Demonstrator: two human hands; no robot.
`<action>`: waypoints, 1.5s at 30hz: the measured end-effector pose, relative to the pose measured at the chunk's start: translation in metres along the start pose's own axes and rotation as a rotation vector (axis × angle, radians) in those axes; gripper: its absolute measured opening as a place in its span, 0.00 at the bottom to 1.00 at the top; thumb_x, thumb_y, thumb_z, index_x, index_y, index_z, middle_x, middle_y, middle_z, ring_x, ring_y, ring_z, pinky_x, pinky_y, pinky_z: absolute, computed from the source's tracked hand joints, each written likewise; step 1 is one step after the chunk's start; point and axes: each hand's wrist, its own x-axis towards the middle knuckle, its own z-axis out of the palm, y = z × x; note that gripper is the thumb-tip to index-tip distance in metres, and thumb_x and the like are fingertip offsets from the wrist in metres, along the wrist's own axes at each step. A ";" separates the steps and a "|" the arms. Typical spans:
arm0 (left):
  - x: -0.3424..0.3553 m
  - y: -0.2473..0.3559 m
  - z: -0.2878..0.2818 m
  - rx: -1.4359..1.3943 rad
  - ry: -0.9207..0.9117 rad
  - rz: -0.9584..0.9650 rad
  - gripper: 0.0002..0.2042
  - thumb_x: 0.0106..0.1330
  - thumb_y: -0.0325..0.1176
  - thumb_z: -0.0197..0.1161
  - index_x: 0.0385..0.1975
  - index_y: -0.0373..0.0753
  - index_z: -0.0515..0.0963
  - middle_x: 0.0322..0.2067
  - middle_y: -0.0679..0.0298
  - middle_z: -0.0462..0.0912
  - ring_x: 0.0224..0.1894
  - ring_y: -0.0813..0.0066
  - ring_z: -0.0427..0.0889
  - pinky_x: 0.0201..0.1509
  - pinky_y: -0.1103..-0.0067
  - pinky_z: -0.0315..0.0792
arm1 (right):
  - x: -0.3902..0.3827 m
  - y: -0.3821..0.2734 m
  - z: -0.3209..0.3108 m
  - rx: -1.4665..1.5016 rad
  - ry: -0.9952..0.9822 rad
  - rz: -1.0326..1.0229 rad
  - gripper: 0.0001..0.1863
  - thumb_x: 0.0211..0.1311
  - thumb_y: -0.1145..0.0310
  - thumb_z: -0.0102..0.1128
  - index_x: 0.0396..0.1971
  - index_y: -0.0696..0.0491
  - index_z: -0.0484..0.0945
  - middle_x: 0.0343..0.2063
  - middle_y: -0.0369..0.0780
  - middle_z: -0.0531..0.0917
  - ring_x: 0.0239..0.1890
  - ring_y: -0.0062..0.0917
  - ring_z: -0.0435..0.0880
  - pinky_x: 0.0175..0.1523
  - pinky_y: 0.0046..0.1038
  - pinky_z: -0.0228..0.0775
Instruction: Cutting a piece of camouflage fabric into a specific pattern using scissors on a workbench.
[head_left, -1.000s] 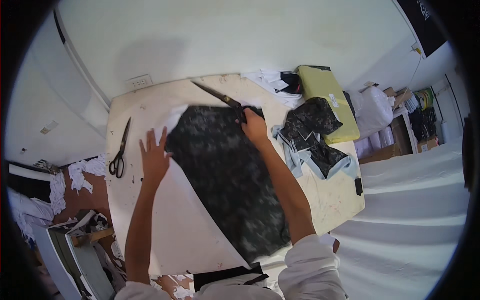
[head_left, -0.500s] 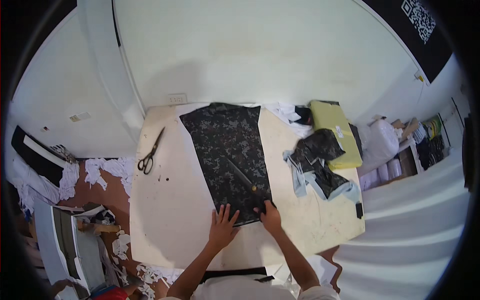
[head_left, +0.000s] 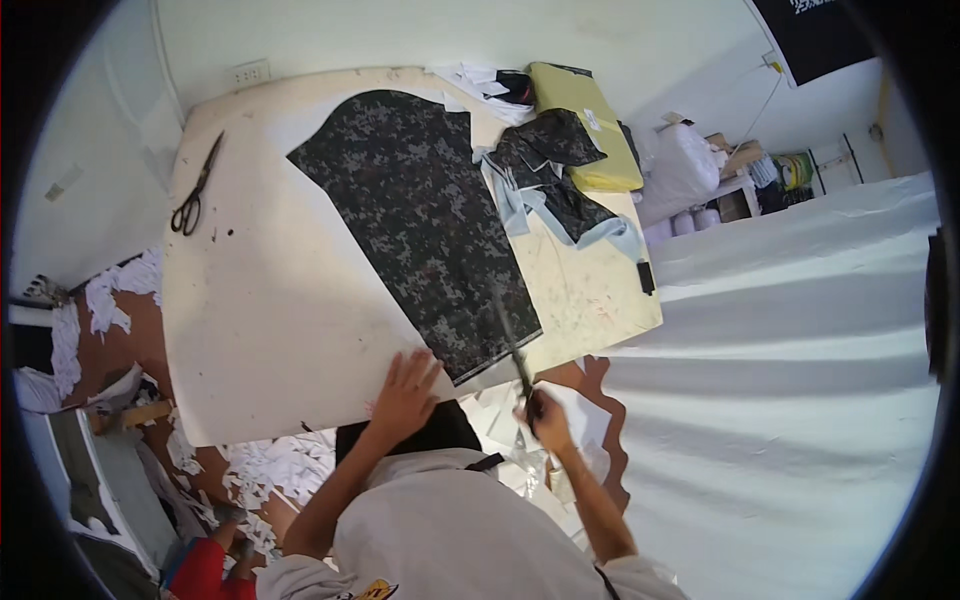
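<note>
Left hand (head_left: 405, 390) lies spread flat on the table (head_left: 270, 330) beside the camo fabric (head_left: 420, 225); right hand (head_left: 545, 415) grips long shears (head_left: 510, 340) at its near edge (cutting looks barely begun).

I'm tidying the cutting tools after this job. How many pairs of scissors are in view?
2. One pair of scissors lies at the table's far left edge. The other pair is in the right hand, blades over the camouflage fabric's near edge. More could be hidden under the fabric pile.
</note>
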 end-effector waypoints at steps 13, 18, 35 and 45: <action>-0.005 -0.011 0.002 0.149 0.071 0.136 0.17 0.65 0.36 0.59 0.53 0.40 0.76 0.61 0.57 0.69 0.68 0.58 0.63 0.75 0.56 0.51 | -0.141 0.014 0.020 0.767 -0.476 0.520 0.13 0.66 0.61 0.62 0.38 0.57 0.77 0.24 0.30 0.75 0.23 0.12 0.74 0.27 0.18 0.70; -0.005 -0.011 0.003 0.163 0.084 0.132 0.17 0.65 0.37 0.59 0.52 0.40 0.76 0.60 0.56 0.70 0.68 0.58 0.63 0.75 0.57 0.51 | -0.118 0.006 0.035 0.522 -0.489 0.539 0.17 0.65 0.54 0.64 0.33 0.54 0.76 0.20 0.30 0.74 0.20 0.13 0.72 0.25 0.19 0.65; -0.011 -0.001 0.014 0.217 0.155 0.193 0.20 0.59 0.30 0.60 0.53 0.47 0.80 0.54 0.56 0.74 0.62 0.59 0.70 0.72 0.58 0.59 | -0.085 0.021 0.024 0.312 -0.466 0.505 0.18 0.57 0.54 0.74 0.30 0.56 0.83 0.15 0.28 0.74 0.15 0.10 0.65 0.20 0.20 0.54; -0.015 0.011 0.023 0.243 0.226 0.097 0.19 0.56 0.30 0.61 0.49 0.54 0.83 0.46 0.60 0.75 0.59 0.60 0.72 0.70 0.59 0.62 | -0.070 0.048 0.005 0.268 -0.667 0.348 0.19 0.62 0.54 0.69 0.34 0.56 0.80 0.20 0.30 0.77 0.18 0.13 0.70 0.23 0.19 0.62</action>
